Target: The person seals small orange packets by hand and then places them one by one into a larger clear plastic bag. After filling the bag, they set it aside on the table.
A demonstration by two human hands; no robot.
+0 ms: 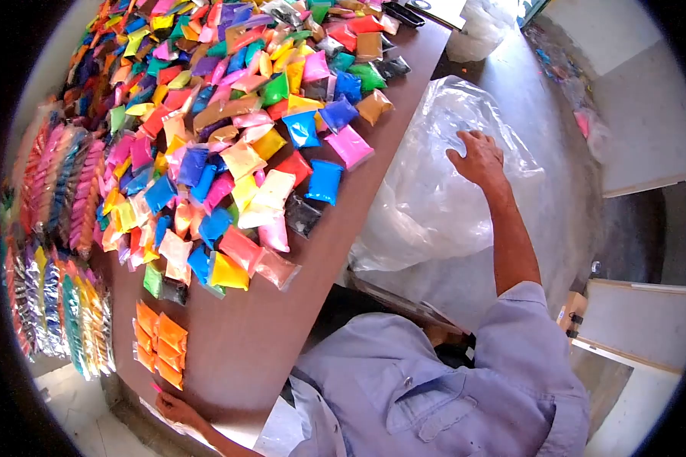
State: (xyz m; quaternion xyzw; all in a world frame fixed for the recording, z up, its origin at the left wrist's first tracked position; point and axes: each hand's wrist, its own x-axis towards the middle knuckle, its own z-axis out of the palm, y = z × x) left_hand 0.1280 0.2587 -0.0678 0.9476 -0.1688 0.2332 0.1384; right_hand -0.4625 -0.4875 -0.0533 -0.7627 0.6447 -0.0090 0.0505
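Note:
My right hand [479, 159] is over a large clear plastic bag [434, 190] beside the table, its fingers spread and bent. At the table's near left edge is my left hand [177, 411], with its fingers closed around a small pink piece [157, 388]. Just above it on the brown table [236, 365] lie orange packets [171, 343] in two short columns. A big heap of small packets in many colours [244, 160] covers the far part of the table.
Strips of coloured packets [61, 183] hang or stand along the table's left side. Another clear bag [482, 30] is at the top right, near a black object [402, 14]. White panels [648, 320] stand at the right.

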